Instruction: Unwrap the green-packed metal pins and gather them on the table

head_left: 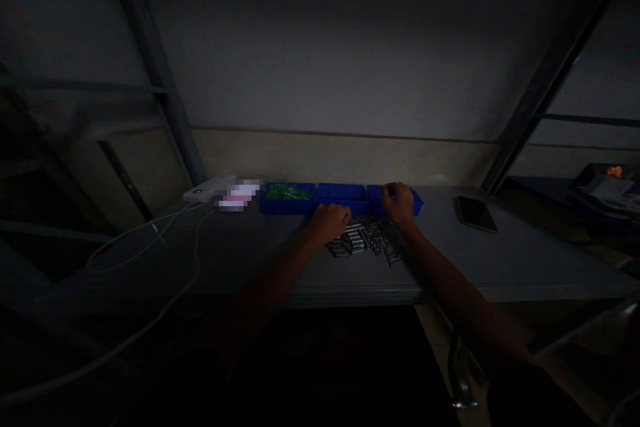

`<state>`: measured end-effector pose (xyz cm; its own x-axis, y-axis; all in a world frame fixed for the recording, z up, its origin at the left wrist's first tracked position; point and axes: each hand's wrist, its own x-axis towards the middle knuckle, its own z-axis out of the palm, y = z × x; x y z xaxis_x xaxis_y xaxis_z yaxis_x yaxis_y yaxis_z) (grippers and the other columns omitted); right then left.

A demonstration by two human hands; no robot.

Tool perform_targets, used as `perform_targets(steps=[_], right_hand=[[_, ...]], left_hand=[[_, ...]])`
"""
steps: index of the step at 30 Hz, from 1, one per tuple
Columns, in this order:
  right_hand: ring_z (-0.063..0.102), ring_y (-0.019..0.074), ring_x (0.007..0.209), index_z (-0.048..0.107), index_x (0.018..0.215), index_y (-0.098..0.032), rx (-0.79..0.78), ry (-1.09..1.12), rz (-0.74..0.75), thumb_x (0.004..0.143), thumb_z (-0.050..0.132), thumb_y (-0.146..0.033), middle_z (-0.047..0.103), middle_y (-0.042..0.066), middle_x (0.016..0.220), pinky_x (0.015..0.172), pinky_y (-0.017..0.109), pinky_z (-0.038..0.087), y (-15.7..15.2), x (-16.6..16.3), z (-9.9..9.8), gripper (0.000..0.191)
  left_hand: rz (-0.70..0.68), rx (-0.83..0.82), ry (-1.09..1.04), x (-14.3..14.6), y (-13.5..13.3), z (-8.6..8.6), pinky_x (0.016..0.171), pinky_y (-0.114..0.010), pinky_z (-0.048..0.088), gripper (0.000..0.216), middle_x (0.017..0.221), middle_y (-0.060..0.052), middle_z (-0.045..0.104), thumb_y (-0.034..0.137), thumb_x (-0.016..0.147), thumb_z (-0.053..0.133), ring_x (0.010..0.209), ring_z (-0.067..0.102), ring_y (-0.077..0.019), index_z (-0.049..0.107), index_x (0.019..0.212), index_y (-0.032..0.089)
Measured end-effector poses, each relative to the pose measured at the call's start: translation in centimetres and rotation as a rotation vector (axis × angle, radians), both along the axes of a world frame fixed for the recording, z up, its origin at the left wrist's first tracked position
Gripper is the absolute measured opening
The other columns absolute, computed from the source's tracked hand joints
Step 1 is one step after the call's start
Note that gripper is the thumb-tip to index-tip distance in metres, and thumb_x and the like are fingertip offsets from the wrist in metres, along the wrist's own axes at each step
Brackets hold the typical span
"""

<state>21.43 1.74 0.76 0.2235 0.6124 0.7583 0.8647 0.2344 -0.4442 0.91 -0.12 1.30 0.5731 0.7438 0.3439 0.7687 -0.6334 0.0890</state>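
My left hand point(331, 221) rests just in front of the middle blue bin point(343, 193), at the left edge of a loose pile of small shiny metal pieces point(356, 239). Its fingers are curled, and whatever they hold is hidden. Over the right blue bin point(418, 203) is my right hand point(401, 204), thumb and fingers bent together at the bin's rim. Dim light keeps me from seeing what is between them. Green pieces, perhaps in clear plastic, fill the left blue bin point(268, 205). The metal pieces lie between my forearms; those on the left look like short rods.
A phone point(477, 213) lies on the grey table point(450, 260) to the right. At the left are a white power strip point(205, 191) and white cables point(196, 250) running off the table. Metal frame posts point(173, 123) flank the table, with a wall behind.
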Motion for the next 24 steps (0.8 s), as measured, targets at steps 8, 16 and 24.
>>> perform_targets(steps=[8,16,24], right_hand=[[0.052,0.0216,0.076,0.067,0.079,-0.015,0.016,-0.012,0.032,0.083,0.046,-0.029,0.062,0.01,0.077,0.078,0.035,0.039,-0.1,0.0,0.1,0.025],[0.054,0.0185,0.072,0.067,0.076,-0.018,0.022,-0.049,0.233,0.083,0.05,-0.033,0.061,0.005,0.072,0.074,0.032,0.042,0.2,0.1,-0.2,0.024],[0.055,0.0201,0.076,0.069,0.081,-0.019,-0.021,-0.106,0.215,0.084,0.05,-0.035,0.064,0.006,0.075,0.077,0.033,0.041,0.5,-0.2,-0.9,0.026]], left_hand=[[0.02,-0.061,0.117,2.5,0.2,1.1,0.085,-0.043,0.043,0.024,0.101,-0.014,0.069,0.023,0.082,0.05,0.096,0.063,-0.0295,0.066,0.1,0.021],[0.125,-0.103,0.192,2.9,0.1,1.6,0.081,-0.038,0.048,0.025,0.105,-0.012,0.067,0.024,0.084,0.046,0.097,0.063,-0.0272,0.065,0.1,0.022],[0.121,-0.077,0.077,1.8,0.2,0.6,0.076,-0.033,0.047,0.021,0.095,-0.008,0.07,0.028,0.083,0.047,0.089,0.065,-0.0236,0.065,0.091,0.024]])
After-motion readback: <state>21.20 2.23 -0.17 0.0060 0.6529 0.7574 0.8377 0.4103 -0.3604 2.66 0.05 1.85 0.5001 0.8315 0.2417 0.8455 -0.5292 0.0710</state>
